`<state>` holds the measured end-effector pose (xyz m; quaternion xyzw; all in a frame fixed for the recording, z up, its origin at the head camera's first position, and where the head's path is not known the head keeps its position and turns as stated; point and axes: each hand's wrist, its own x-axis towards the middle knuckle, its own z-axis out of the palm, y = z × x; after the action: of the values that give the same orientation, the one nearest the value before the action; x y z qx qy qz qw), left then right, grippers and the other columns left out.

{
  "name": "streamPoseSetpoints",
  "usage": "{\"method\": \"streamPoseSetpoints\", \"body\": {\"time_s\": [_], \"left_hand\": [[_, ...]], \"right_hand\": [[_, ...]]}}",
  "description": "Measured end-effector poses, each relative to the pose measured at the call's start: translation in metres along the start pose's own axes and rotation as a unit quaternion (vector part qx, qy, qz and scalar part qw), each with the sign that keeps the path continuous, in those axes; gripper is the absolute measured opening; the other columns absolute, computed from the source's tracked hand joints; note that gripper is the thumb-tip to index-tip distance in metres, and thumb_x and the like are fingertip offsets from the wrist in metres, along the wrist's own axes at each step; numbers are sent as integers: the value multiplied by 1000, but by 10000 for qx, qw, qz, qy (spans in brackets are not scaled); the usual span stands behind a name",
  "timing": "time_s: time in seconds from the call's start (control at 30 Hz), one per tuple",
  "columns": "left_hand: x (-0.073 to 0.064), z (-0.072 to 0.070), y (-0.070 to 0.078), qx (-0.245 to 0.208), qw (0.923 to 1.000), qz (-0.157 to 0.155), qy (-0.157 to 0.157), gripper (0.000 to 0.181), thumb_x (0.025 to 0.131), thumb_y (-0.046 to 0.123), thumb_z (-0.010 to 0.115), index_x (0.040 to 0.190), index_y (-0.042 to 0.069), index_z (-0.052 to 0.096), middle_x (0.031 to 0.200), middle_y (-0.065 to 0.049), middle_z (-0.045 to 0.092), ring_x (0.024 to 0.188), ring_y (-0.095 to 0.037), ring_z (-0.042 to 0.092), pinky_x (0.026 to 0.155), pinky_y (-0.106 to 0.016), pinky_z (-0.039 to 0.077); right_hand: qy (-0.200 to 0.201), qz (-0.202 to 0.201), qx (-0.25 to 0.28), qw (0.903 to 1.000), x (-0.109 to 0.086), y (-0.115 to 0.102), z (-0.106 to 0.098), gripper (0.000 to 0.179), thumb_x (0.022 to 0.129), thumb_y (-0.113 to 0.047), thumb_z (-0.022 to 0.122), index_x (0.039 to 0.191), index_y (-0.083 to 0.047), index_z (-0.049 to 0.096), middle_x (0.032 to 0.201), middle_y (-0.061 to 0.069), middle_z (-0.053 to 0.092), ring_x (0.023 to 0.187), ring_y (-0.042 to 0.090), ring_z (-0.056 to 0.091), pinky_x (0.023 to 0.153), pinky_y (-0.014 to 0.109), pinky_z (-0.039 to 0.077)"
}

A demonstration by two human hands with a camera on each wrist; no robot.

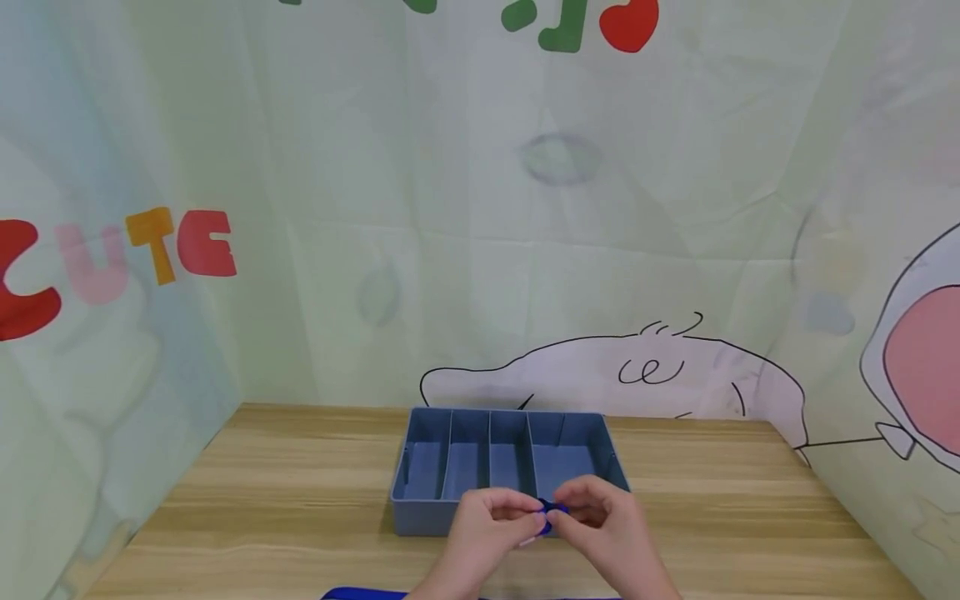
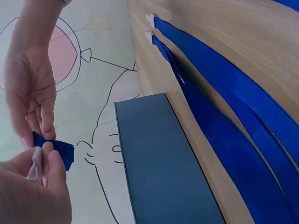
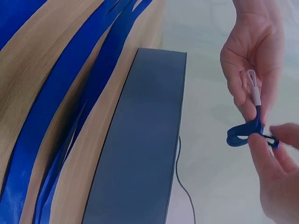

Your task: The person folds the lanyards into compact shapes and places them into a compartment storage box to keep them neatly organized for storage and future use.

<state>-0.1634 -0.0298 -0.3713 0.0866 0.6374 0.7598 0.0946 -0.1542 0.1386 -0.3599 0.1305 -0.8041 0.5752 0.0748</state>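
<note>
A short blue strap, folded over on itself, is pinched between both hands just in front of the tray. My left hand grips it between thumb and fingers. A white loop-shaped end piece on the folded blue strap lies against the left palm. My right hand pinches the strap's other side, its fingertips close to the left ones. Behind the hands stands a grey-blue divided tray; the hands hide part of its front wall. Its visible compartments hold nothing that I can see.
Long blue straps with white end clips lie on the wooden table along its near edge, in front of the tray. A printed cloth backdrop surrounds the table at the back and sides.
</note>
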Motion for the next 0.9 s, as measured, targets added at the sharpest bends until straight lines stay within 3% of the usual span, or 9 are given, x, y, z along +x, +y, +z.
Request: {"method": "streamPoseSetpoints", "body": {"time_s": [0.17, 0.3, 0.6, 0.83, 0.9], "left_hand": [[0, 0, 2, -78, 9999, 55, 92, 19, 79, 0, 70, 93, -13, 66, 79, -9, 68, 71, -11, 65, 68, -26, 55], [0, -1, 2, -113, 9999, 81, 100, 22, 81, 1, 70, 96, -13, 65, 79, -7, 68, 72, -10, 64, 68, -24, 54], [0, -2, 1, -58, 9993, 326, -154, 23, 86, 4, 65, 102, -13, 64, 94, -17, 69, 82, -13, 66, 75, -29, 54], [0, 1, 1, 162, 9993, 332, -2, 26, 79, 11, 74, 97, -7, 68, 89, -11, 69, 75, -13, 65, 70, -25, 54], [1, 1, 0, 228, 9993, 293, 42, 24, 79, 10, 75, 95, -6, 69, 87, -10, 69, 73, -13, 65, 69, -25, 54]], "right_hand": [[-314, 298, 642, 9970, 1, 2, -2, 19, 87, -7, 64, 97, 10, 62, 85, 15, 67, 70, 11, 64, 68, 30, 56], [-362, 416, 724, 9959, 2, 2, -3, 18, 87, -5, 63, 97, 10, 63, 88, 17, 68, 74, 14, 65, 70, 27, 55], [274, 607, 633, 9958, 1, 3, 4, 12, 78, 5, 69, 90, 5, 68, 84, 12, 69, 72, 12, 64, 68, 24, 53], [783, 464, 594, 9941, 1, 4, 11, 12, 73, 6, 74, 82, 2, 68, 77, 7, 68, 66, 12, 62, 63, 25, 53], [807, 483, 356, 9949, 2, 2, 10, 17, 71, 3, 77, 85, -1, 68, 76, 7, 65, 64, 13, 60, 61, 24, 53]]}}
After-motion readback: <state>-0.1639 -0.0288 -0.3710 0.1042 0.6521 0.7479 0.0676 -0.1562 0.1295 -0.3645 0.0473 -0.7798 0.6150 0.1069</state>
